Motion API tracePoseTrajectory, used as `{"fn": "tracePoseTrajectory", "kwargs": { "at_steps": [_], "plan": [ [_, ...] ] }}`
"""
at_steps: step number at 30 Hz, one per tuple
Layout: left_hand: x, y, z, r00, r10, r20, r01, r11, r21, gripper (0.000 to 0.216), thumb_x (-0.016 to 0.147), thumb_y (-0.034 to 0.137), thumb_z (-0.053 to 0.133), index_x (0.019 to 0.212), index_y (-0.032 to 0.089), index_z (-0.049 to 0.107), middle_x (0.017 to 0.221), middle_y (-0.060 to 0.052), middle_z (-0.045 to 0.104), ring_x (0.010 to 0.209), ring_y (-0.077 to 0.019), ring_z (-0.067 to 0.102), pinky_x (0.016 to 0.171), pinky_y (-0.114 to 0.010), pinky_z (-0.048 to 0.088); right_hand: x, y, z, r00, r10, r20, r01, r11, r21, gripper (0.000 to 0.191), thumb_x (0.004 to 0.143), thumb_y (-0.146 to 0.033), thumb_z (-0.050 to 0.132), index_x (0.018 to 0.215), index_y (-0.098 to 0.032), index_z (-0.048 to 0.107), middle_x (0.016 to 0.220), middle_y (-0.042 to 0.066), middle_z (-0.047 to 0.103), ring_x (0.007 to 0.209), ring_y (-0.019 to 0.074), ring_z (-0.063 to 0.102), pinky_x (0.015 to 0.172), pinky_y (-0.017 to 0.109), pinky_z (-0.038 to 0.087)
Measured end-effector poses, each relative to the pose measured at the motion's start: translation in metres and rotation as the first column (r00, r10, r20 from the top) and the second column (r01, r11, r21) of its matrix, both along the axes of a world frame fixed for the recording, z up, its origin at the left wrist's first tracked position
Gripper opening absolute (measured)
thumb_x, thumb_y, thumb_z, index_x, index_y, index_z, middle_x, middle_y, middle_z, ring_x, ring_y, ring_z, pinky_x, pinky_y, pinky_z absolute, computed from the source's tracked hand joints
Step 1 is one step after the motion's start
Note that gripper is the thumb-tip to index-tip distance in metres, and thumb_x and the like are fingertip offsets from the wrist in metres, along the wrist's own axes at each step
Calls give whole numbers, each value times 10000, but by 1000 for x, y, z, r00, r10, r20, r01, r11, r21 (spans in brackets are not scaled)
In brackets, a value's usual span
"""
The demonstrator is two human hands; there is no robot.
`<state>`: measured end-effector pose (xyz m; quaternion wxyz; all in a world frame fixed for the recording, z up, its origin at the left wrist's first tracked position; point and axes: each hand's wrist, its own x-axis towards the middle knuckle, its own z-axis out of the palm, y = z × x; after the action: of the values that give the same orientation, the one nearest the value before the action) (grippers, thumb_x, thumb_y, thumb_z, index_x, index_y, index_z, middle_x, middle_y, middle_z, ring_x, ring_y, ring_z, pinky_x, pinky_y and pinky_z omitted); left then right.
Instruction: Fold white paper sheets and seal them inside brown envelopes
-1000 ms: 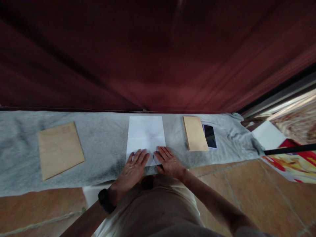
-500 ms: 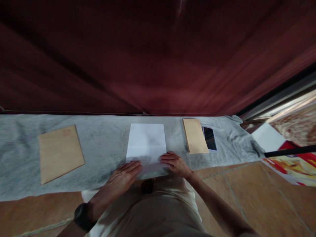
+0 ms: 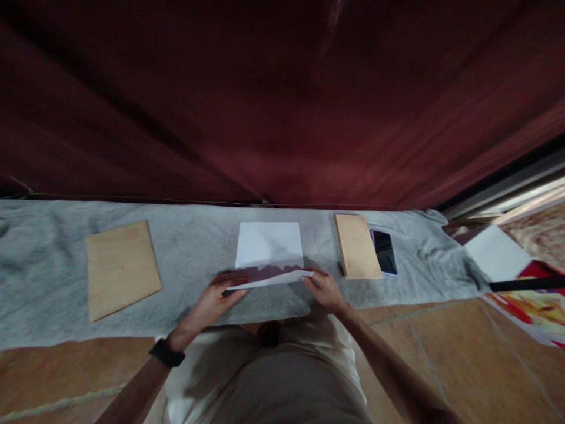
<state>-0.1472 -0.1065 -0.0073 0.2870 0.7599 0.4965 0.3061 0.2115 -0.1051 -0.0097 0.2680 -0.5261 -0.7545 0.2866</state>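
A white sheet of paper (image 3: 270,242) lies on the grey cloth in front of me, its near part bent up off the surface. My left hand (image 3: 220,294) pinches the left end of the raised edge, thumb on the near side and fingers behind. At the right end of that edge my right hand (image 3: 323,290) grips the paper between thumb and fingers. Behind the raised flap the left fingertips are partly hidden. A shadow of the hands falls across the flat part of the sheet.
Brown envelopes (image 3: 358,246) lie to the right, touching a phone (image 3: 385,252). Another brown envelope (image 3: 123,271) lies at the left. Grey cloth (image 3: 194,235) covers the narrow surface below a dark red curtain (image 3: 273,118). White paper (image 3: 498,253) and a colourful printed bag lie far right.
The near edge of the paper has been lifted and bent away from me. Both hands have gone from lying flat on the sheet to pinching its edge. The view has shifted slightly.
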Motion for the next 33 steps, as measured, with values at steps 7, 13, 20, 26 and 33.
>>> {"fn": "tracePoseTrajectory", "kwargs": {
  "at_steps": [7, 13, 20, 26, 33],
  "plan": [
    [18, 15, 8, 945, 277, 177, -242, 951, -195, 482, 861, 638, 637, 1032, 218, 798, 1181, -87, 785, 1099, -279, 714, 1047, -430, 547, -15, 30, 3, 981, -192, -2, 191, 978, -87, 304, 1040, -370, 512, 1057, -232, 783, 992, 45, 814, 890, 225, 761, 799, 305, 576],
    [27, 32, 14, 892, 419, 171, -328, 859, -394, 506, 814, 651, 626, 967, 192, 776, 999, -76, 798, 918, -264, 720, 867, -382, 576, -27, 59, 1, 944, -298, 141, 314, 943, -108, 352, 1032, -393, 525, 840, -206, 753, 766, 29, 760, 690, 188, 696, 640, 256, 492],
    [31, 54, 21, 872, 478, -103, -484, 811, -329, 398, 851, 589, 561, 729, 219, 639, 588, 33, 561, 568, -157, 525, 583, -280, 402, -42, 75, 7, 860, -357, 364, 391, 920, -22, 318, 1056, -412, 518, 929, -221, 739, 849, 60, 785, 765, 201, 730, 698, 255, 497],
    [36, 68, 22, 839, 487, -243, -541, 794, -277, 369, 896, 550, 536, 705, 235, 551, 632, 18, 562, 615, -160, 538, 607, -273, 371, -53, 85, 15, 779, -363, 511, 394, 918, 51, 309, 1078, -388, 487, 1100, -199, 731, 922, 116, 795, 815, 221, 755, 776, 292, 554],
    [44, 78, 30, 760, 448, -471, -599, 763, -241, 336, 976, 515, 503, 850, 230, 630, 768, -38, 696, 735, -206, 655, 628, -277, 389, -57, 96, 22, 751, -354, 558, 408, 913, 30, 346, 1090, -402, 472, 1070, -191, 746, 931, 128, 786, 821, 220, 758, 794, 310, 542]
  ]
}}
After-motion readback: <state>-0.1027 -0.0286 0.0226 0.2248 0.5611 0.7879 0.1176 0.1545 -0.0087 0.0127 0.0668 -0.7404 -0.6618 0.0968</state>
